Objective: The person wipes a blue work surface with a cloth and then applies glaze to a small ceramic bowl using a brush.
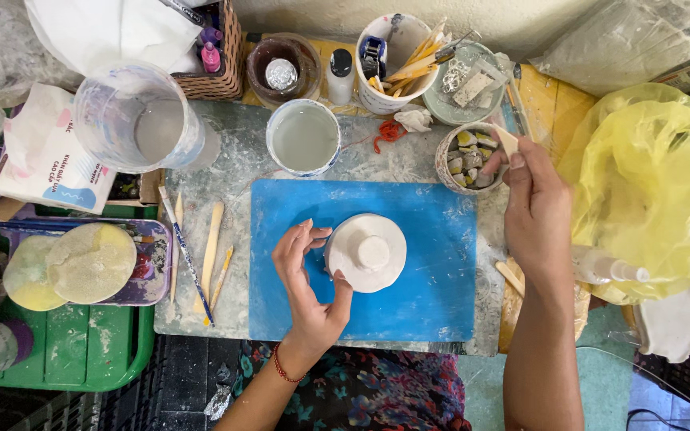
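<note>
White clay piece (366, 252), one, sits upside down at the centre of the blue mat (433, 303) on the worktop (237, 164). Left hand (307, 279) cups its left edge, fingers curled narrow. Right hand (535, 209) pinches one flat tool (508, 141) over the pot of scraps (466, 157). Steady the rim lightly; do not squeeze soft clay. Two water cups (303, 137); three wooden sticks (212, 244).

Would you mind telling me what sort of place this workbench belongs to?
Most likely a small pottery or clay-craft studio: a white clay piece sits on a blue mat, with wooden modelling tools and a cup of cloudy water nearby.
</note>
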